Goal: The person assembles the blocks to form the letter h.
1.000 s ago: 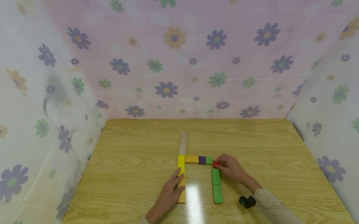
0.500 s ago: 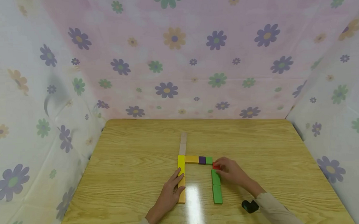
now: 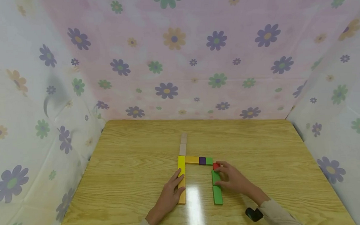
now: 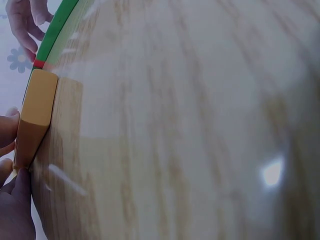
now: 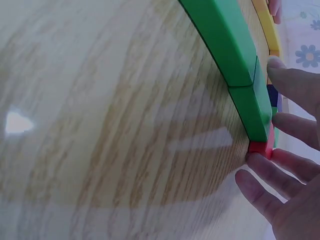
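In the head view my left hand (image 3: 169, 194) rests its fingers over a yellow block (image 3: 181, 162) and an orange block (image 3: 182, 199) laid end to end. The left wrist view has that orange block (image 4: 37, 97) close by, with fingertips at its side and end. My right hand (image 3: 235, 181) touches a small red block (image 3: 216, 166) and the upper green block (image 3: 215, 176); its fingers are spread. Below it lies another green block (image 3: 218, 195), in line. In the right wrist view, fingertips reach the red block (image 5: 257, 147) and nearby green block (image 5: 252, 107).
A second orange block (image 3: 192, 160), a purple block (image 3: 202, 161) and a small green block (image 3: 209, 161) bridge the two columns. Two plain wood blocks (image 3: 183, 149) extend the left column away from me. Flowered cloth (image 3: 178, 72) surrounds the wooden table (image 3: 133, 154).
The red block has shifted slightly toward me, against the green block. My right hand has loosened its pinch and slid nearer, its thumb now beside the green blocks. My left hand stays put.
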Demonstrator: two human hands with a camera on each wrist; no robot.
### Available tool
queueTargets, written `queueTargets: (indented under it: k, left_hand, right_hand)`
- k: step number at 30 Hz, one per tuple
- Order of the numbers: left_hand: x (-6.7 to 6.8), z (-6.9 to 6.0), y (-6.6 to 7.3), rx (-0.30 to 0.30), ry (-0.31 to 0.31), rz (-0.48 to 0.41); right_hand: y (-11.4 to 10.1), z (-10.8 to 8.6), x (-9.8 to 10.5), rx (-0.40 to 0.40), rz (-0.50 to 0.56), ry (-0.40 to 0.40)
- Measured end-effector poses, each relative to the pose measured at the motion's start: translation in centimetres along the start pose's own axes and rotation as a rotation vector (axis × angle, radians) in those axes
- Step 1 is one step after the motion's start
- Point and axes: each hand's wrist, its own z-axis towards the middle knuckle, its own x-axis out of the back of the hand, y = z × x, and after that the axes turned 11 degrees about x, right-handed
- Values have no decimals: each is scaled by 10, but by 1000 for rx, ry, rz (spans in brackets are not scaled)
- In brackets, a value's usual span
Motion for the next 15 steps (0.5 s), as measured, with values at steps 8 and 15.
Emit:
queueTargets:
  k: [8, 15]
  left_hand:
    - [-1, 1, -2, -11, 1, 4]
    - [-1, 1, -1, -8, -1, -2]
  right_hand:
    - [-5, -8, -3, -11, 12, -36]
    - [-13, -16, -5, -13, 12, -86]
